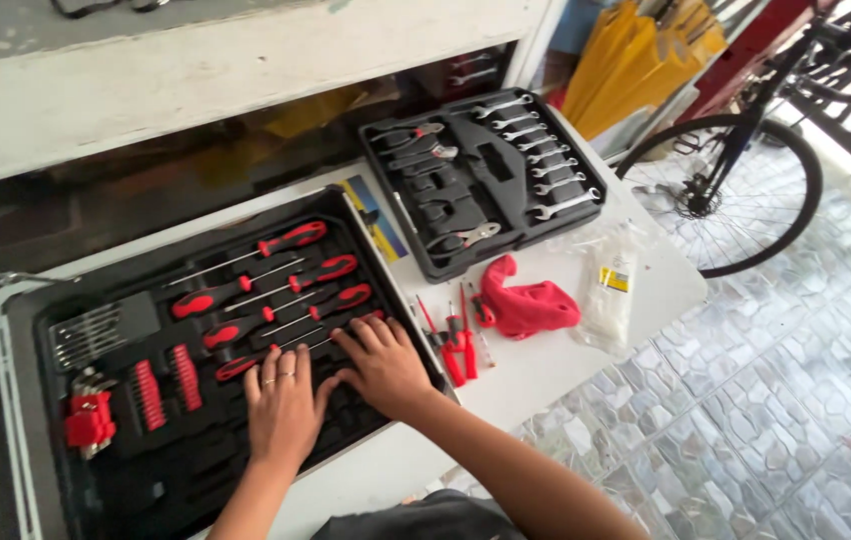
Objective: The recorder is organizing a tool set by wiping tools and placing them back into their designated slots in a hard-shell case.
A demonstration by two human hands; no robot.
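A black tool tray (66,460) lies in front of me, with several red-and-black screwdrivers (286,272) in its slots and red bit holders (151,395) at its left. My left hand (281,408) rests flat on the tray's lower middle, fingers spread, two rings showing. My right hand (383,363) presses flat beside it, fingertips at the lowest screwdriver. Neither hand holds anything.
A second black tray (586,165) with wrenches and pliers sits at the back right of the white table (546,370). Small red screwdrivers (454,345), a red cloth (526,303) and a plastic bag of ties (611,290) lie between. A bicycle wheel (736,195) stands on the tiled floor.
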